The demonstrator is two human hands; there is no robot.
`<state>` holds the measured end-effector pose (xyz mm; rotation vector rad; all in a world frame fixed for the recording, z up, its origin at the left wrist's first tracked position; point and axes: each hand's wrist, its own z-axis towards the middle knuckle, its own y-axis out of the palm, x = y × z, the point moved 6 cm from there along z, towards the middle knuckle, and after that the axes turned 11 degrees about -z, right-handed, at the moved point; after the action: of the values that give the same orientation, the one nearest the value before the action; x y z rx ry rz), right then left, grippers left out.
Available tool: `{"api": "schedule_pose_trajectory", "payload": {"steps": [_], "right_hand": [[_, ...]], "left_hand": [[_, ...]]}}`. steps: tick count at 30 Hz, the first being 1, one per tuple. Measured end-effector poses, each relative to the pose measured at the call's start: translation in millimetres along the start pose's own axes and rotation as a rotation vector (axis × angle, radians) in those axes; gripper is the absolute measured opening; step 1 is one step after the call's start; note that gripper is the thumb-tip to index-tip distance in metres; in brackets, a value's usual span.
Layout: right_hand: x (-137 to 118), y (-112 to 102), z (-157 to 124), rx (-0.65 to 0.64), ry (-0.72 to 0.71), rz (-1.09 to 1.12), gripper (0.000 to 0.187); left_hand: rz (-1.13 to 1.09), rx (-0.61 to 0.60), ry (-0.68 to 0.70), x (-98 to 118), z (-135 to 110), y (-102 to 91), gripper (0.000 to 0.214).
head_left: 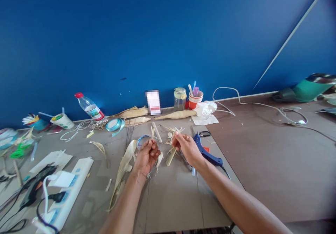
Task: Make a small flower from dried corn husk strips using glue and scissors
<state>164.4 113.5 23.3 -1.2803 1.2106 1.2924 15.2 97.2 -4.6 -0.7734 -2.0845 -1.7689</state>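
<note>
Between the two hands, a gap; they work apart, above the near part of the table. Left hand (147, 156): thumb and fingers pinched on a thin pale husk strip (153, 131), which stands up from the fingertips. Right hand (187, 149): fingertips drawn together, pale slivers showing at their tips; whether gripped or lying behind, cannot tell.

Just beneath and between the hands, husk scraps (171, 157), torn and narrow. Left of the left hand, a long husk leaf (126, 165), broad and whole. Beyond both hands, a bulging husk length (178, 114), its far end by a crumpled white tissue (206, 109).

Progress, as judged: some husk appears already reduced to strips; the broad leaves look unworked. No finished piece can be made out, so the work reads as partway, at the small-parts stage. Just right of the right hand, a blue glue gun (206, 152) lies on its side, in neither hand. Left of and beyond the left hand, a light-blue ribbon roll (114, 124), a loose end trailing from it.
</note>
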Motion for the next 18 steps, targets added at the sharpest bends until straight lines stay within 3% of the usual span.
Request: {"api": "schedule_pose_trajectory", "payload": {"steps": [5,18], "right_hand": [[9.6,-6.9,4.6,0.104,-0.046,-0.080,0.016],[3.3,-18.2,8.6,0.152,-0.032,-0.032,0.017]], "left_hand": [[0.009,-0.012,-0.019,-3.5,1.7,0.6,0.016],[0.120,0.040,0.089,2.5,-0.5,0.7,0.017]]}}
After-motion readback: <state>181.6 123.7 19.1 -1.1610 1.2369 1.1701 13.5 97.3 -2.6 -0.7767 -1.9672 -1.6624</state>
